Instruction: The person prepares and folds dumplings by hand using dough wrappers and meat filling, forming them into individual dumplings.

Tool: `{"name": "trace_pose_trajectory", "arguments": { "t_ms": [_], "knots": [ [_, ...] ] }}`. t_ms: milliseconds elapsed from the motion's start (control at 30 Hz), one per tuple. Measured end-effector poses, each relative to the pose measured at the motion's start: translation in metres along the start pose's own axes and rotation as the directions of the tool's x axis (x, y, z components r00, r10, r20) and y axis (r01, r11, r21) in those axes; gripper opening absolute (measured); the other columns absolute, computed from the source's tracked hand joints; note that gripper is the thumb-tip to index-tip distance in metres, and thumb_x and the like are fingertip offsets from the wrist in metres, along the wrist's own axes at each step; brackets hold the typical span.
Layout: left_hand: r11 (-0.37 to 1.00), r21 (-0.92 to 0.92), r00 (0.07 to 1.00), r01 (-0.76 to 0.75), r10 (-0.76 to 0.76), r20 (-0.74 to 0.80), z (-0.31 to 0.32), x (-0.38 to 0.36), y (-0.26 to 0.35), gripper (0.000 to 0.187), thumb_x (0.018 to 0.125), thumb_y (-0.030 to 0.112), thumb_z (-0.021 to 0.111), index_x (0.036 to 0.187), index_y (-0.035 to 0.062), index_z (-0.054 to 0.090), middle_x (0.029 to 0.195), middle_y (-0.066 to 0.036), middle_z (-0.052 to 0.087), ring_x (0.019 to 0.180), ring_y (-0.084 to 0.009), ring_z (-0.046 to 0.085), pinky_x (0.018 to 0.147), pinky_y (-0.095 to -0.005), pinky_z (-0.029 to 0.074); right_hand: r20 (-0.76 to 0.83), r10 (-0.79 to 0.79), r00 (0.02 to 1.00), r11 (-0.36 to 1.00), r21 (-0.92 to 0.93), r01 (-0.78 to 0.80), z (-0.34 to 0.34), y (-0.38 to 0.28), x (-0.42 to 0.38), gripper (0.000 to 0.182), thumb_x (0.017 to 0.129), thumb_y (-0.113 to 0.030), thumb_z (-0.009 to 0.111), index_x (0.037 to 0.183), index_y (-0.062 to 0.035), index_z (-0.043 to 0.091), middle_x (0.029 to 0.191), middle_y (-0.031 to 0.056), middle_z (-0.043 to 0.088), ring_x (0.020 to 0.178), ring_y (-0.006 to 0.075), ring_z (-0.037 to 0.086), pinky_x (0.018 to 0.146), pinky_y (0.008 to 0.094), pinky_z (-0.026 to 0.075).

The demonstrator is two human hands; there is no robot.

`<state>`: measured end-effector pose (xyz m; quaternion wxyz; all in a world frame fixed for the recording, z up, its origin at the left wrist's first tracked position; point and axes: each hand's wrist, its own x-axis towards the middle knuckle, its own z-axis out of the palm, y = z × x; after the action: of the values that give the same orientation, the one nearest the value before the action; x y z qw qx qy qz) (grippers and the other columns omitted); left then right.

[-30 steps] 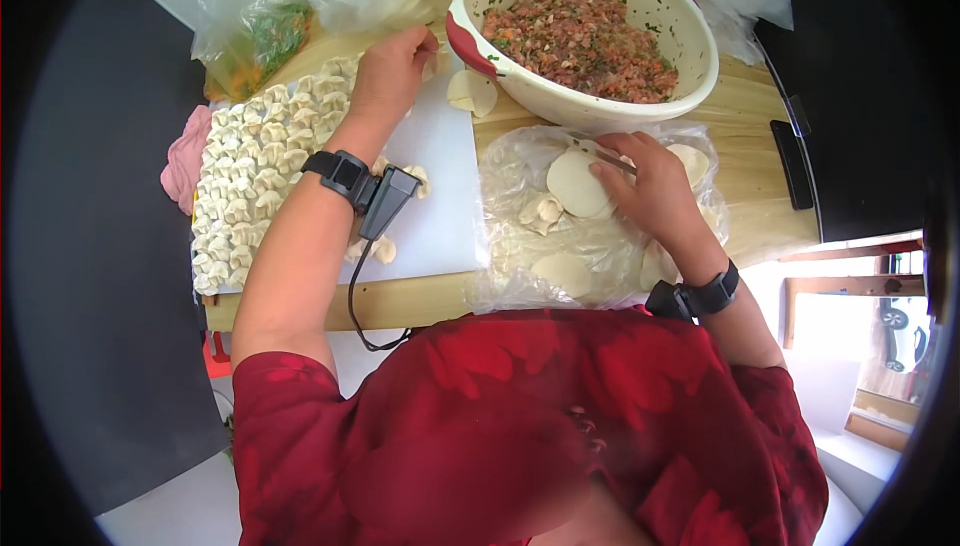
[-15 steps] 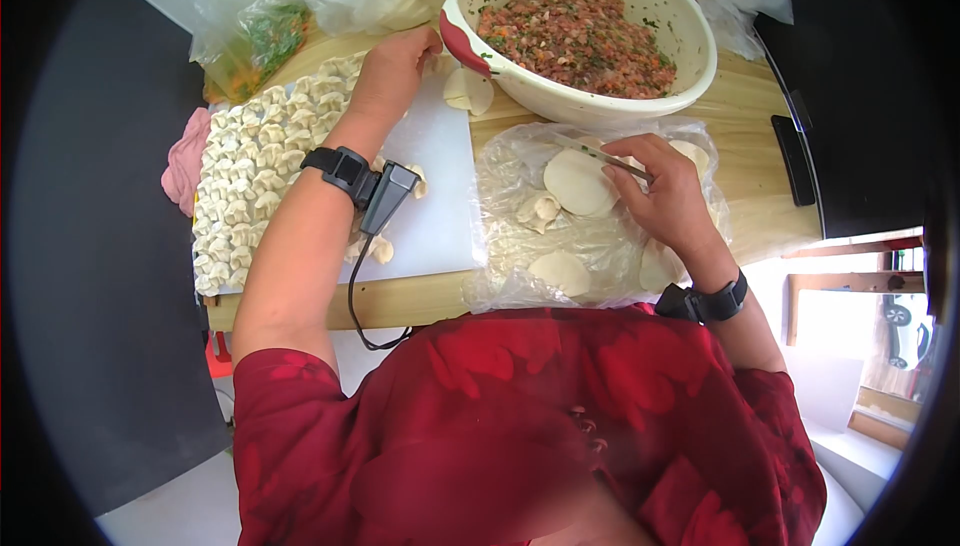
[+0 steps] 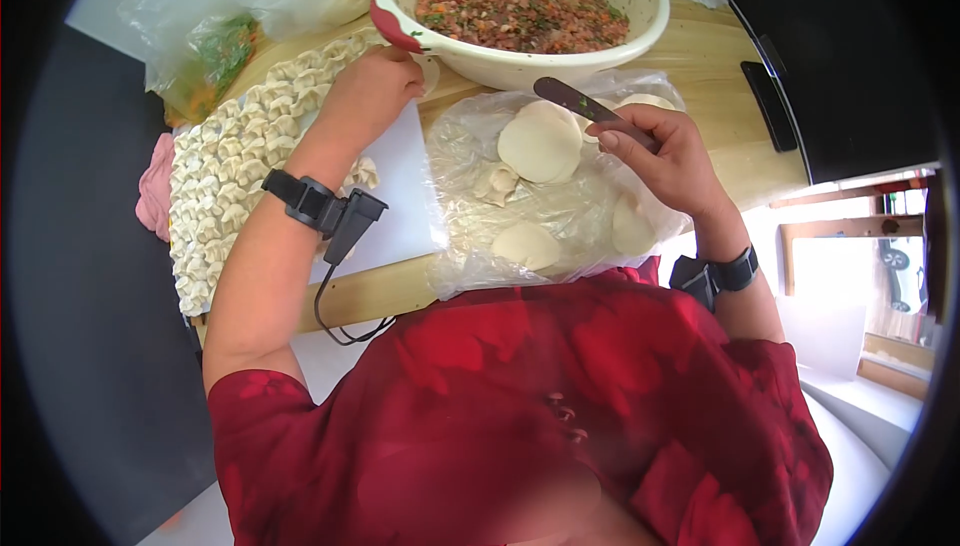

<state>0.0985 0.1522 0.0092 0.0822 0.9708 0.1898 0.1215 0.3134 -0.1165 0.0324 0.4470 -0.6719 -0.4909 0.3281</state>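
Note:
My left hand [image 3: 375, 94] is at the top right corner of the white board, fingers curled together at the edge of a round dumpling wrapper [image 3: 428, 74]; the fingertips are partly hidden. In my right hand [image 3: 665, 151] is a narrow flat spatula [image 3: 575, 101] with bits of green on its blade, held above the plastic sheet. Below its tip lies a large round wrapper [image 3: 540, 143] on the sheet [image 3: 465, 216]. A crumpled piece of dough [image 3: 495, 184] and further wrappers [image 3: 525, 245] lie around it. Rows of folded dumplings [image 3: 235, 176] cover the board's left side.
A large white bowl [image 3: 520, 71] of minced meat filling [image 3: 520, 1] stands at the back. Bagged vegetables [image 3: 215, 61] sit at the back left, a pink cloth [image 3: 153, 186] beside the dumplings. A black phone-like object [image 3: 768, 106] lies at the right edge of the wooden table.
My left hand has moved from the far dumpling row toward me and right, to the wrapper by the bowl. The spatula has turned, showing its flat side. The whole view has shifted.

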Motion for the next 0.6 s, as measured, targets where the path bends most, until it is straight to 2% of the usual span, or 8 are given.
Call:
{"name": "trace_pose_trajectory", "arguments": {
  "t_ms": [133,200,233,300,400,433,500,600],
  "knots": [
    [1.000,0.003,0.993,-0.023,0.023,-0.118,-0.006,-0.003,0.003,0.013,0.085,0.012,0.067,0.092,0.0013,0.067,0.095,-0.012,0.067,0.084,-0.0294,0.065,0.075,-0.0372,0.052,-0.018,-0.016,1.000,0.997,0.078,0.018,-0.008,0.006,-0.009,0.019,0.091,-0.013,0.066,0.101,0.0025,0.069,0.086,0.0022,0.068,0.082,0.0049,0.058,0.075,0.0214,0.048],
    [0.906,-0.358,0.960,0.228,-0.270,-0.072,-0.015,-0.011,0.006,0.013,0.090,0.014,0.064,0.093,0.0009,0.065,0.084,-0.007,0.067,0.075,-0.0170,0.064,0.067,-0.0305,0.050,-0.027,-0.006,1.000,0.994,0.107,0.009,-0.013,0.009,-0.013,0.020,0.093,-0.015,0.065,0.101,0.0023,0.070,0.083,0.0016,0.067,0.079,0.0056,0.058,0.074,0.0218,0.048],
    [0.907,-0.357,0.962,0.225,-0.265,-0.066,-0.015,-0.014,0.006,0.013,0.090,0.014,0.064,0.093,0.0009,0.065,0.084,-0.007,0.067,0.075,-0.0170,0.064,0.067,-0.0305,0.050,-0.032,-0.001,0.999,0.994,0.111,0.004,-0.014,0.011,-0.014,0.020,0.093,-0.015,0.065,0.101,0.0023,0.070,0.083,0.0016,0.067,0.079,0.0056,0.058,0.074,0.0218,0.048],
    [0.539,-0.761,0.912,0.360,-0.376,0.165,-0.016,-0.021,0.011,0.015,0.091,0.016,0.063,0.090,0.0007,0.063,0.074,-0.007,0.066,0.063,-0.0132,0.059,0.062,-0.0276,0.049,-0.008,-0.012,1.000,0.992,0.127,0.013,-0.017,0.014,-0.015,0.020,0.094,-0.016,0.063,0.101,0.0006,0.070,0.081,0.0015,0.065,0.078,0.0075,0.058,0.074,0.0235,0.047],
    [0.486,-0.770,0.880,0.414,-0.431,0.201,-0.019,-0.025,0.035,0.017,0.093,0.017,0.062,0.091,-0.0001,0.062,0.074,-0.003,0.065,0.068,-0.0072,0.058,0.062,-0.0263,0.049,-0.013,-0.029,0.999,0.993,0.118,0.030,-0.013,0.011,-0.014,0.021,0.093,-0.017,0.064,0.100,0.0019,0.070,0.081,0.0011,0.065,0.076,0.0066,0.057,0.072,0.0228,0.047],
    [0.485,-0.769,0.879,0.416,-0.431,0.204,-0.019,-0.025,0.041,0.017,0.093,0.017,0.062,0.091,-0.0001,0.062,0.074,-0.003,0.065,0.068,-0.0072,0.058,0.062,-0.0263,0.049,-0.013,-0.026,1.000,0.992,0.120,0.028,-0.011,0.010,-0.014,0.021,0.093,-0.017,0.064,0.100,0.0019,0.070,0.081,0.0011,0.065,0.076,0.0066,0.057,0.072,0.0228,0.047],
    [0.731,-0.638,0.940,0.244,-0.339,-0.029,-0.019,-0.025,0.053,0.015,0.091,0.016,0.063,0.095,0.0012,0.063,0.077,-0.006,0.068,0.069,-0.0119,0.062,0.064,-0.0279,0.050,-0.016,-0.036,0.999,0.987,0.157,0.038,-0.009,0.009,-0.015,0.021,0.093,-0.017,0.064,0.100,0.0014,0.071,0.080,0.0010,0.065,0.077,0.0070,0.057,0.071,0.0232,0.047],
    [0.865,-0.480,0.988,0.147,-0.154,0.025,-0.016,-0.031,0.076,0.014,0.092,0.012,0.062,0.101,0.0023,0.066,0.086,-0.003,0.069,0.076,-0.0098,0.063,0.069,-0.0253,0.050,-0.029,-0.063,0.998,0.991,0.115,0.065,-0.013,0.011,-0.015,0.021,0.093,-0.017,0.064,0.100,0.0010,0.071,0.080,0.0007,0.064,0.076,0.0073,0.056,0.071,0.0239,0.047]
  ]
}}
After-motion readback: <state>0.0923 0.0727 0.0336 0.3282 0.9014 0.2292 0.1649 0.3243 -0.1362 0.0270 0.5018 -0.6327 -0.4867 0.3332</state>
